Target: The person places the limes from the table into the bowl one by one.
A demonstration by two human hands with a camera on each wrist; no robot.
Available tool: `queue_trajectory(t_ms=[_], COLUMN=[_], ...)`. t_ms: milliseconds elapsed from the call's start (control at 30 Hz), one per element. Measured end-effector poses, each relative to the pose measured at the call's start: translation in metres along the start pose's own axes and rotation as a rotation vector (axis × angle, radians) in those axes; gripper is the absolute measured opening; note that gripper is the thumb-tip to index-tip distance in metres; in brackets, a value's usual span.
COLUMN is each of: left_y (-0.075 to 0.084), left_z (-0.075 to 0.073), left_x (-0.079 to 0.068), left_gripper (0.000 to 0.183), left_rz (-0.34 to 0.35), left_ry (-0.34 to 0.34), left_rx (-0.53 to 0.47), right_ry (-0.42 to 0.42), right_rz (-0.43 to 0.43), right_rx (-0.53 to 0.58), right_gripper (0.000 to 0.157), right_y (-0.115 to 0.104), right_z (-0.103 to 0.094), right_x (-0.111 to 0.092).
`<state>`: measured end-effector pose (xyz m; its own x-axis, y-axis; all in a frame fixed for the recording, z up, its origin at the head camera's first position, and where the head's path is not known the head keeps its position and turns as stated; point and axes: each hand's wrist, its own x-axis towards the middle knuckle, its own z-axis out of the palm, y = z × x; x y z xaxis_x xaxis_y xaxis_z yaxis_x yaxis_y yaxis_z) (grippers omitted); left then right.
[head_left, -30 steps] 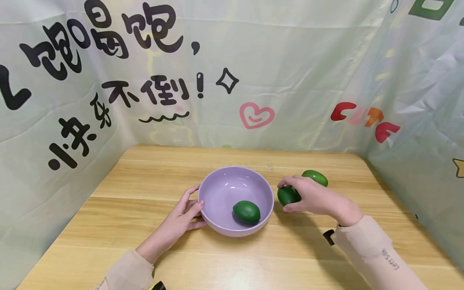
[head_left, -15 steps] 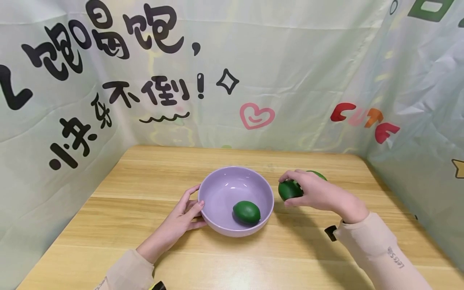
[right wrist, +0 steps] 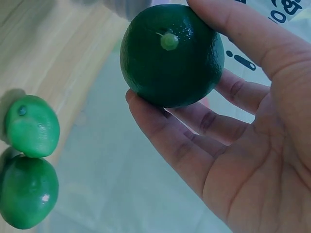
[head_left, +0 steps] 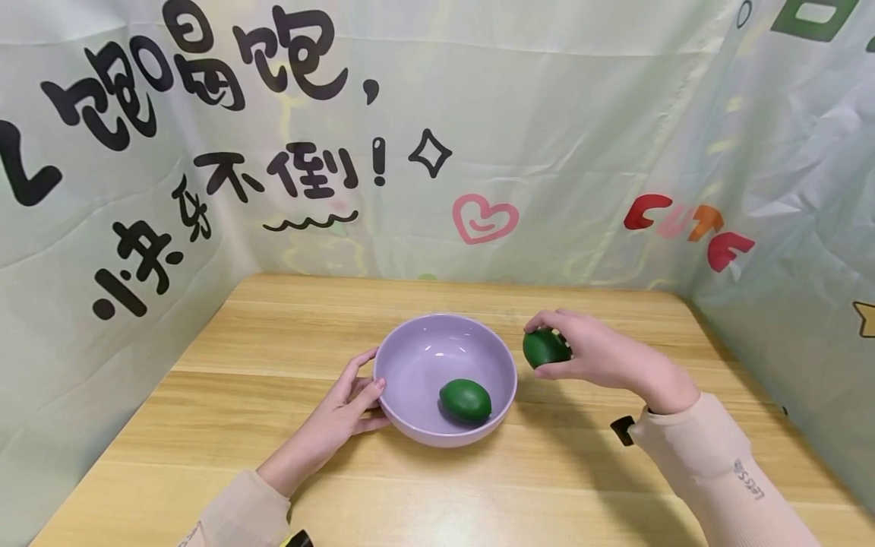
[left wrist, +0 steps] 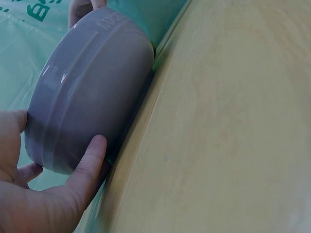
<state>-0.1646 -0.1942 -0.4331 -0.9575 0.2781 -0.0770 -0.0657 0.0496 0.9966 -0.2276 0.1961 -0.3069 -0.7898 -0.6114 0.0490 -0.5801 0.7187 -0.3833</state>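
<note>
A purple bowl (head_left: 424, 357) stands on the table with one dark green lime (head_left: 465, 400) lying inside it. My left hand (head_left: 355, 399) holds the bowl at its left side, thumb at the rim and fingers spread along the outer wall, as the left wrist view of the hand (left wrist: 48, 194) also shows. Just right of the bowl, my right hand (head_left: 595, 353) grips another dark green lime (right wrist: 170, 58) between thumb and fingertips, above the table. The right wrist view shows two more limes, a lighter one (right wrist: 33, 126) and a darker one (right wrist: 29, 191); the right hand hides them in the head view.
The wooden table (head_left: 437, 486) runs back to a printed cloth backdrop (head_left: 547, 137), which also hangs along the left and right sides. A dark strap end (head_left: 623, 430) sticks out at the right cuff.
My right hand has lifted its lime up and slightly back from the table, covering the lime behind it in the head view. My left hand and the bowl have stayed in place.
</note>
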Motion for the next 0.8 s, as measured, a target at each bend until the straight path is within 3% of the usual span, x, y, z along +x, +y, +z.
queue_trajectory(t_ms=[800], left_y=[0.0], left_z=[0.0], left_x=[0.0], left_gripper=[0.064], left_rz=[0.002], left_ry=[0.002], left_rx=[0.006], right_ry=[0.016], right_rz=[-0.029], right_rx=[-0.004], right_gripper=[0.051], right_y=[-0.02], right_z=[-0.008], right_x=[0.02])
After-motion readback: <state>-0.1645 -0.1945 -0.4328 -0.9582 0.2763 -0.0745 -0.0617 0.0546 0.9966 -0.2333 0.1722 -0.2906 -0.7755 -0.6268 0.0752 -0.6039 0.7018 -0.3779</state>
